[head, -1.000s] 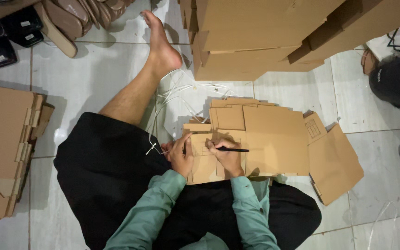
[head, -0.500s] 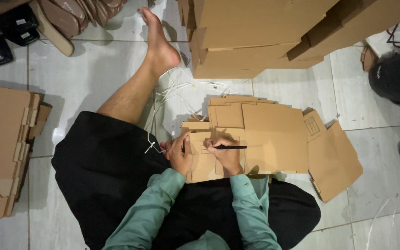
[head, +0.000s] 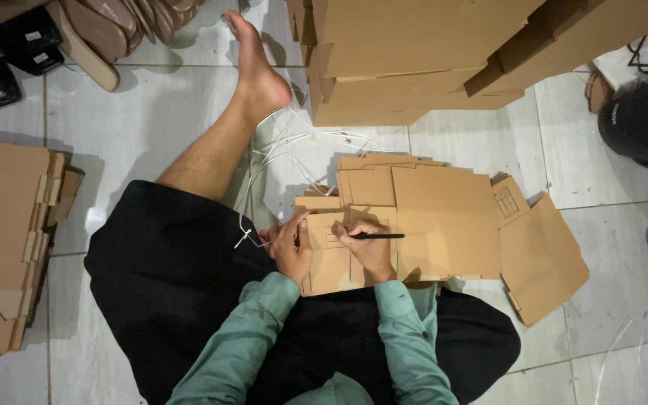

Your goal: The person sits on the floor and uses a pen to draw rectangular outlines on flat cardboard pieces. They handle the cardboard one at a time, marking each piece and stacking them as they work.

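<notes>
Flat brown cardboard box blank (head: 429,217) on the floor: left hand (head: 292,250) presses its near edge steady; right hand (head: 369,247) pinches a black pen (head: 378,236), apparently writing.

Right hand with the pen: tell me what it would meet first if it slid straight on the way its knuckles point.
Probably the left hand: the right hand faces it across the flat cardboard.

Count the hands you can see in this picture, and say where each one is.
2. The left hand rests flat on the unfolded cardboard box on the person's lap. The right hand, just beside it, holds a black pen on the same cardboard. No others show.
</notes>
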